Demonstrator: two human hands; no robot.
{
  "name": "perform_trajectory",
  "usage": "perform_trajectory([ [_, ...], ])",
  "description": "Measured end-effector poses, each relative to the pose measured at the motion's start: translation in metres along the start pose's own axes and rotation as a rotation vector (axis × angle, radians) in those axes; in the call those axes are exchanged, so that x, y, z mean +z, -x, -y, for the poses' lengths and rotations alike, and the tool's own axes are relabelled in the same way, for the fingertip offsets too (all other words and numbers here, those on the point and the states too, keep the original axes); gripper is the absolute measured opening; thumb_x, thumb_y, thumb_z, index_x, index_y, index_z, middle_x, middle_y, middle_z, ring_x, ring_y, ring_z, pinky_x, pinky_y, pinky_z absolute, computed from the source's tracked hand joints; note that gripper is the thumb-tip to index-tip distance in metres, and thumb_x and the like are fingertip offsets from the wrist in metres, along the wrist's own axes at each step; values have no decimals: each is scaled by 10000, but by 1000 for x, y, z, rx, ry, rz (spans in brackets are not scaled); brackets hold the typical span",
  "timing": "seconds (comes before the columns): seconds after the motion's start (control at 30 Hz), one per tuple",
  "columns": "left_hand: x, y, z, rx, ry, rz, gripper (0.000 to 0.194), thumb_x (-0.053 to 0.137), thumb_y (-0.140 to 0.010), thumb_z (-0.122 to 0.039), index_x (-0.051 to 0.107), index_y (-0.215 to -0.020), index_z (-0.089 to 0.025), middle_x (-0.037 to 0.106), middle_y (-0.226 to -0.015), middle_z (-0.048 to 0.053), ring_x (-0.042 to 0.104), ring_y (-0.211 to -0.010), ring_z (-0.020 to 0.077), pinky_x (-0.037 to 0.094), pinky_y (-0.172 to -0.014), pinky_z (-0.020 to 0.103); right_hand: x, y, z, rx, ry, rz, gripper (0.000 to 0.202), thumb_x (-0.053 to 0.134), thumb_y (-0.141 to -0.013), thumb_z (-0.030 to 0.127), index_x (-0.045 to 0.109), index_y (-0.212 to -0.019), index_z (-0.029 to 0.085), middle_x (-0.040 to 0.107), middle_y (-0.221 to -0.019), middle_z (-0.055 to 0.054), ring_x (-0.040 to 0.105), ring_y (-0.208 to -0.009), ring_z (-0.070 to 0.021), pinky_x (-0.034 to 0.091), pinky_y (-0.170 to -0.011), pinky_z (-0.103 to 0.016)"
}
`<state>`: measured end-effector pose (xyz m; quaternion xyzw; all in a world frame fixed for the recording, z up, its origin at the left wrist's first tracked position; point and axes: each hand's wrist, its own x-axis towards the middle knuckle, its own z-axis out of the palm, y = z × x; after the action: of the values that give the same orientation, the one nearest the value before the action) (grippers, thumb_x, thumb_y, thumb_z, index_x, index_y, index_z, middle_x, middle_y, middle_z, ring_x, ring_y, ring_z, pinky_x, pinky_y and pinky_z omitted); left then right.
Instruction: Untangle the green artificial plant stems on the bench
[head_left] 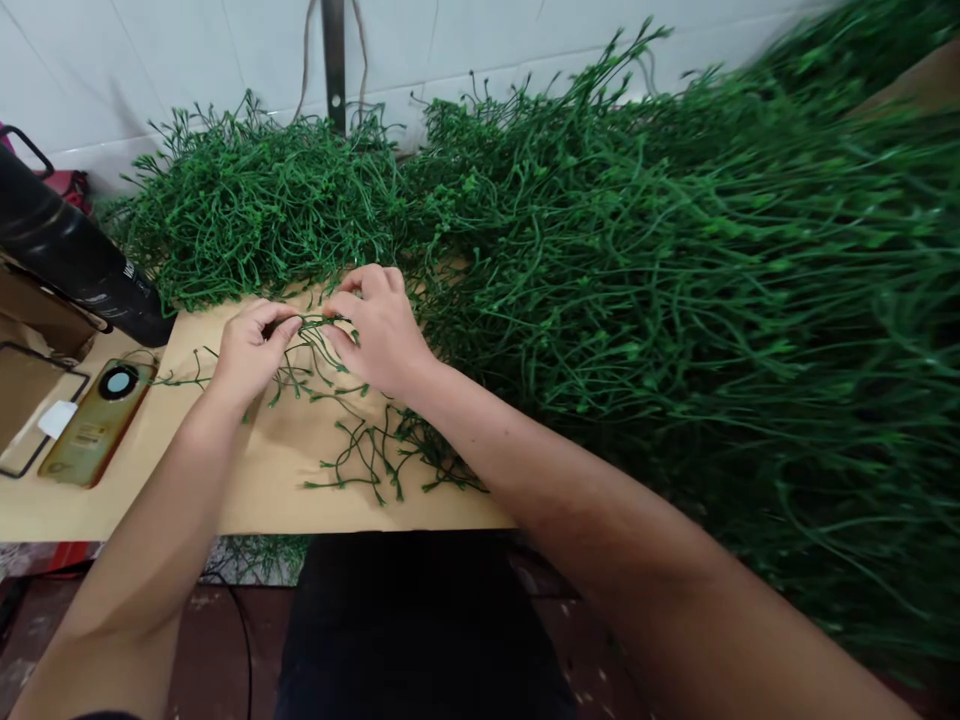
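Between my hands, a thin green plastic stem (315, 321) with small branching sprigs is held just above the tan board (270, 490). My left hand (255, 345) pinches its left end between thumb and forefinger. On the right end, my right hand (379, 325) has its thumb and curled fingers closed round the stem. Sprigs hang down below both hands. Loose green sprigs (375, 455) lie on the board under my right forearm. Behind my hands rises a pile of green stems (255, 200).
A much larger heap of green stems (675, 270) fills the right side. At the left are a black bottle (67, 250), a phone in a yellowish case (97, 425) and a cardboard box (30, 400). A tiled wall (187, 50) with a metal post (334, 70) stands behind.
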<state>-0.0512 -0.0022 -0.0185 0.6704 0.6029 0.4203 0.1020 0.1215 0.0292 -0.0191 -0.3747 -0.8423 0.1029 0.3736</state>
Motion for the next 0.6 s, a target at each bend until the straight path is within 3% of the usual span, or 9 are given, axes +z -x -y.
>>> perform_trajectory([
  [0.1, 1, 2, 2, -3, -74, 16, 190, 551, -767, -304, 669, -806, -161, 633, -788, 37, 550, -764, 157, 421, -729, 274, -4, -1, 3, -22, 43, 112, 189, 460, -824, 250, 617, -883, 161, 558, -984, -110, 456, -948, -224, 355, -791, -345],
  [0.27, 4, 3, 6, 48, -332, 41, 256, 500, -818, -348, 690, -890, -192, 671, -862, 54, 584, -821, 184, 419, -742, 284, -10, -2, 7, 70, 88, 360, 247, 376, -884, 266, 586, -933, 147, 604, -804, -59, 495, -698, -152, 297, -640, -278],
  [0.43, 7, 1, 6, 0, -486, 92, 309, 419, -854, -330, 690, -946, -213, 688, -952, 51, 597, -894, 194, 413, -760, 279, -10, 0, 10, 104, 159, 461, 308, 327, -912, 282, 579, -1010, 134, 650, -852, -93, 564, -739, -182, 293, -625, -275],
  [0.6, 14, 0, 6, -144, -529, 162, 284, 400, -837, -304, 669, -863, -218, 676, -817, 28, 576, -756, 179, 357, -641, 266, -5, 1, 14, 146, 225, 489, 385, 270, -927, 315, 594, -1019, 129, 663, -898, -133, 608, -795, -222, 329, -629, -288],
])
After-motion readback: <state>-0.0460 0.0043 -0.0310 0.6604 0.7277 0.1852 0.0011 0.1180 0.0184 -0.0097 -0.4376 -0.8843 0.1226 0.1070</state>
